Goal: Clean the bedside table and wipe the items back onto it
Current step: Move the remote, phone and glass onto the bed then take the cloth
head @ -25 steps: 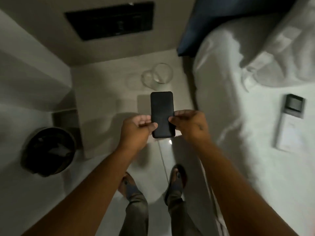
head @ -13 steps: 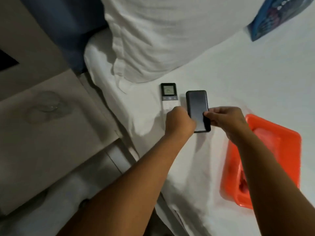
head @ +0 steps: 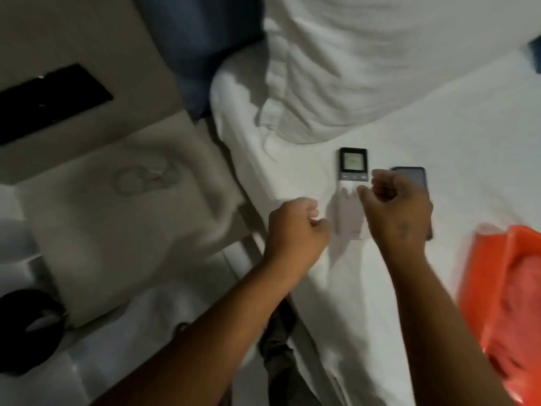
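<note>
The pale bedside table (head: pixel 96 230) stands at the left with a clear glass (head: pixel 143 177) lying blurred on its top. On the white bed (head: pixel 468 142) a white remote with a small screen (head: pixel 352 168) lies beside a dark phone (head: pixel 412 175), which my right hand partly hides. My left hand (head: pixel 295 230) hovers over the bed's edge, fingers curled, holding nothing. Just above the remote and phone, my right hand (head: pixel 398 209) is loosely curled and empty.
An orange tray (head: pixel 497 288) holding a pink cloth (head: pixel 524 294) sits on the bed at the right. A white pillow (head: pixel 366 60) lies at the head of the bed. A black bin (head: pixel 26 329) stands on the floor at lower left. My feet show between table and bed.
Both hands carried the phone from over the table to the bed, set it beside the remote and let go. Both hands have now drawn back left, empty.
</note>
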